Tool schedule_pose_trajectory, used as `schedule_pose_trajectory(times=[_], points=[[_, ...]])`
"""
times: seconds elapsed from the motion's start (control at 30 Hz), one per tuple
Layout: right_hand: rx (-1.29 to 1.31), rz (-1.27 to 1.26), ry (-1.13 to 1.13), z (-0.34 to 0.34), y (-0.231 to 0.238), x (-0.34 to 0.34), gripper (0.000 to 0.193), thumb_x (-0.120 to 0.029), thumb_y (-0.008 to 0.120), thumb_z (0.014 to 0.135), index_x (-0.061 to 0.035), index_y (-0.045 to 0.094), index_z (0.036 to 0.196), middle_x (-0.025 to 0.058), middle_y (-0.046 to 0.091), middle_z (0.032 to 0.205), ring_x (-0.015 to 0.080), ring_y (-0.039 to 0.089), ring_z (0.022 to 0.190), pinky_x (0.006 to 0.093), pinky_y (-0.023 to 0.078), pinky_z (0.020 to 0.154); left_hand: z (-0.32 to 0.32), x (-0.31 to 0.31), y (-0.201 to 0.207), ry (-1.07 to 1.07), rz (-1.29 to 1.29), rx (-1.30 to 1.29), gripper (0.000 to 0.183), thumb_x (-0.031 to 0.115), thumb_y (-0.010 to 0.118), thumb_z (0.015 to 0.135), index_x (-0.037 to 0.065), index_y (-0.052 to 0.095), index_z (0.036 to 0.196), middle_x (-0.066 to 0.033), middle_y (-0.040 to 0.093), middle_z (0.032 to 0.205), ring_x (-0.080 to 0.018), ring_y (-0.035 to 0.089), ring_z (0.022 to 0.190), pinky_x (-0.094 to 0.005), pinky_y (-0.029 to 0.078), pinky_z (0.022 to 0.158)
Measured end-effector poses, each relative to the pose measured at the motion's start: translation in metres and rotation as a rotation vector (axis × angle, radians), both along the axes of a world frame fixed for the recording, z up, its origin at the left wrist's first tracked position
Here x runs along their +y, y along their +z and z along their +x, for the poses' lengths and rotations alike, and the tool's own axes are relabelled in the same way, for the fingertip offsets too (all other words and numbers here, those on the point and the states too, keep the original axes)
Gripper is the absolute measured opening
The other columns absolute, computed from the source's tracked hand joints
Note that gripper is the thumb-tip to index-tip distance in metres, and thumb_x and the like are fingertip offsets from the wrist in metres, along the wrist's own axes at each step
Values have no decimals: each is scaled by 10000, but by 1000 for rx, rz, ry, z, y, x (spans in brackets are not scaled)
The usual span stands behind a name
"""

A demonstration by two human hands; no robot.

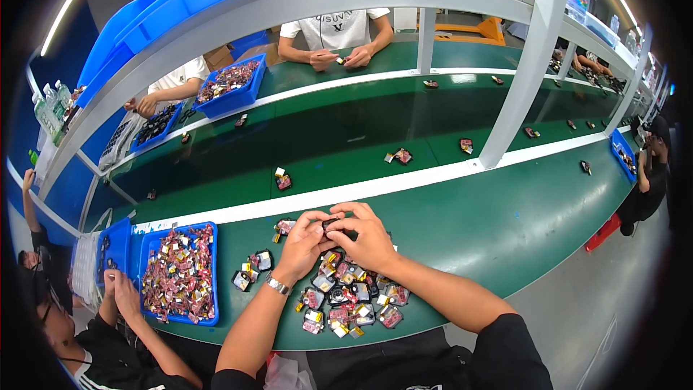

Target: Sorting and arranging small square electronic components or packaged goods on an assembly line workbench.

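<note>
My left hand (304,243) and my right hand (366,237) meet above the green bench, fingers closed round a small black part (329,224). The fingers cover most of it, so its exact kind does not show. Right below them lies a heap of small electronic modules (345,295), with black casings, red boards and silver-and-yellow battery cells. A smaller group of such modules (252,269) rests left of my left forearm, and another module (284,227) lies just beyond my left wrist.
A blue tray (216,274) of red boards stands at my left, beside a co-worker's hands (124,292). Past a white rail (310,198), scattered modules (283,179) lie on the green conveyor belt. A white post (523,65) rises at right. Across the belt sits another person (336,36).
</note>
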State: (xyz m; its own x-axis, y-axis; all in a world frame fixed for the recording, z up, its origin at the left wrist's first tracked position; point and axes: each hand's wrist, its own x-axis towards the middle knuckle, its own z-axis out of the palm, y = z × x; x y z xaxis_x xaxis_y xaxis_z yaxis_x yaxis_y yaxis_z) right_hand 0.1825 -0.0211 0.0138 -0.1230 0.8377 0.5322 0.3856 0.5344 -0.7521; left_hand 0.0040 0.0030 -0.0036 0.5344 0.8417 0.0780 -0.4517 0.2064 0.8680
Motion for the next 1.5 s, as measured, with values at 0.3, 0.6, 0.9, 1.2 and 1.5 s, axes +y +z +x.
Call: schedule_pose_trajectory(times=[0.3, 0.6, 0.9, 1.2, 1.5], points=[[57, -43, -27, -2, -5, 0, 135, -96, 707, 781, -84, 732, 913, 77, 626, 1152, 272, 557, 1087, 375, 455, 930, 1, -1, 1, 9, 15, 7, 219, 79, 416, 1005, 52, 435, 1221, -208, 488, 1358, -263, 539, 1207, -423, 480, 1007], [57, -99, 73, 1, -3, -3, 205, -100, 658, 811, -93, 724, 1005, 96, 560, 1277, 314, 476, 1203, 398, 404, 1014, -2, -1, -3, 35, 21, -14, 195, 91, 454, 999, 73, 452, 1193, -191, 457, 1402, -245, 538, 1205, -414, 484, 1003], [-10, -2, 82, 4, -2, -1, 273, -86, 672, 808, -124, 709, 1076, 105, 529, 1330, 304, 463, 1232, 418, 386, 1031, -1, 1, -7, 46, 56, 15, 218, 143, 466, 1005, 73, 443, 1210, -181, 453, 1411, -231, 541, 1204, -385, 503, 979], [5, 125, -13, 7, 7, 4, 178, -31, 692, 765, -52, 682, 940, 100, 585, 1162, 278, 569, 1061, 353, 508, 845, 1, -2, -1, 42, -19, 10, 222, 89, 435, 1005, 57, 429, 1225, -153, 552, 1267, -230, 574, 1148, -407, 503, 983], [-175, 365, -56, 3, 11, 2, 168, 3, 664, 713, -47, 640, 872, 71, 595, 938, 252, 598, 877, 359, 513, 740, 0, -2, 0, 51, -77, -22, 232, 63, 439, 997, 64, 434, 1228, -136, 559, 1259, -221, 602, 1100, -408, 517, 960]])
